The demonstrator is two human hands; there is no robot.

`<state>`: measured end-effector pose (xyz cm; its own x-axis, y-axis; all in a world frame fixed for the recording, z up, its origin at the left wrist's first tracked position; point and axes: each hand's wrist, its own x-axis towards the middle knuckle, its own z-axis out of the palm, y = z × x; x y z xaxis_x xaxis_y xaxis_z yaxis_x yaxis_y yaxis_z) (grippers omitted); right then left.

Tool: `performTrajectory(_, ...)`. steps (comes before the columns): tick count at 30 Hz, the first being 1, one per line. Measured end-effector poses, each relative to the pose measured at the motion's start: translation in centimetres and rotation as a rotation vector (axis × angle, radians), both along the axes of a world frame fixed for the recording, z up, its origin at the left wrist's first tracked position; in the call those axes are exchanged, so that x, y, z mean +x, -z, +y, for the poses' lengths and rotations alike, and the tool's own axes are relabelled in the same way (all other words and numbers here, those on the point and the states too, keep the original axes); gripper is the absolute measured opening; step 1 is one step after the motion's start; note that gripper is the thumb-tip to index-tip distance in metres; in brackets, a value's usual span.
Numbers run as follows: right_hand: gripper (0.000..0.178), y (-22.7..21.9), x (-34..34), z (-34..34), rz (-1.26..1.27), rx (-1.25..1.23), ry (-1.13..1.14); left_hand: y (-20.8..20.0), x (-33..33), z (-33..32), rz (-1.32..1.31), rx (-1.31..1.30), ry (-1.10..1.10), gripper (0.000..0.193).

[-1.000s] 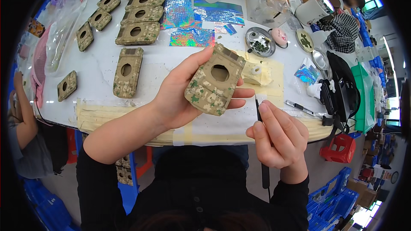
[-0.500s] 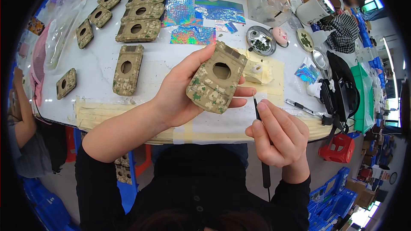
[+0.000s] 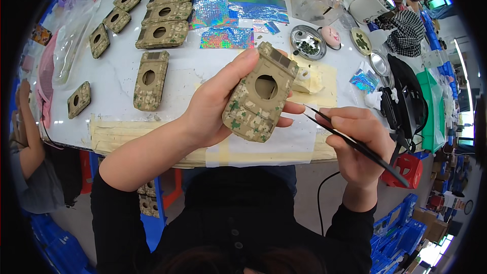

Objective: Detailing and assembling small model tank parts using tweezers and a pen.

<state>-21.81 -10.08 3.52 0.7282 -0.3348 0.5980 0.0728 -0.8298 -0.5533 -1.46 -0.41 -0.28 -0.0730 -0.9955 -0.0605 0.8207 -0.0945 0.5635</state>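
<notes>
My left hand (image 3: 210,101) is closed around a camouflage model tank hull (image 3: 243,114), its top with a round hole turned up toward me. Fingers show past the hull's right edge. In my right hand (image 3: 362,139) I hold black tweezers (image 3: 384,166) pinched between thumb and fingers. Their fine tips are slightly apart, beside the fingertips of my left hand and clear of the hull. Whether anything tiny sits between the tips I cannot tell. Beyond the hull, a round metal dish (image 3: 308,42) contains small dark green pieces.
More camouflage hulls (image 3: 151,80) stand on the left of the white table (image 3: 177,78). Shiny holographic sheets (image 3: 227,36) lie at the back. To the right are a pale dish of green pieces (image 3: 361,40), a black bag (image 3: 406,96) and a green tray (image 3: 430,109). Another person's arm (image 3: 30,132) is at far left.
My right hand has moved to the right and turned, so the tweezers now slant down to the right with their two arms visible. The hull has tilted slightly in my left hand.
</notes>
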Motion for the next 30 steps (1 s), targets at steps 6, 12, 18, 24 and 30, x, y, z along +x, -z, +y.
performTrajectory(6, 0.022, 0.6, -0.1, 0.0, -0.087, 0.545, -0.009, -0.5, -0.1, 0.0, -0.041, 0.054, -0.015, 0.052)
performTrajectory(12, 0.022, 2.3, 1.1, -0.6, -0.181, 0.916, 0.020, -0.3, -0.2, 0.0, -0.069, 0.064, 0.002, 0.054)
performTrajectory(18, 0.027, 2.6, 1.5, -0.9, -0.157, 0.852, 0.120, -0.4, -0.4, 0.0, -0.082, 0.063, 0.001, 0.054)
performTrajectory(24, 0.026, 2.7, 1.7, -1.2, -0.155, 0.838, 0.119, -0.4, -0.4, 0.0, -0.076, 0.066, -0.001, 0.054)
performTrajectory(30, 0.023, 2.2, 1.9, -0.9, -0.206, 0.851, 0.107, -0.4, -0.3, 0.0, -0.037, 0.096, -0.010, 0.052)
